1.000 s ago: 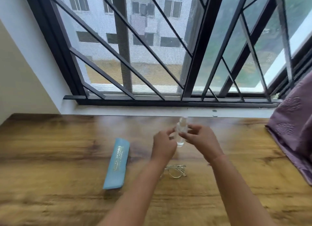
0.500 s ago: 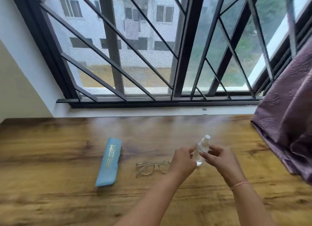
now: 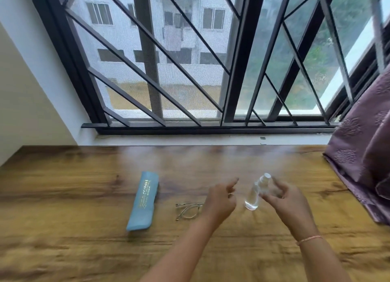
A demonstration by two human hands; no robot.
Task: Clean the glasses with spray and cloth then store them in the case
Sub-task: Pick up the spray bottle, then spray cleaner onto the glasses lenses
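A small clear spray bottle (image 3: 254, 194) with a white cap leans to the right, its base at or just above the wooden table (image 3: 73, 197). My right hand (image 3: 282, 197) grips its upper part with thumb and fingers. Just left of the bottle my left hand (image 3: 220, 199) hovers clear of it, fingers apart and holding nothing. Thin-framed glasses (image 3: 186, 211) lie on the table under and left of my left hand, which hides part of them. A long blue case (image 3: 143, 200) with gold lettering lies further left. No cloth is visible.
A purple patterned curtain (image 3: 363, 155) drapes over the table's right end. A barred window (image 3: 190, 71) with a white sill runs along the back edge, and a white wall stands at the far left.
My left hand has let go of the bottle and opened. My right hand has carried the bottle down to the table, right of the glasses. The camera has shifted.
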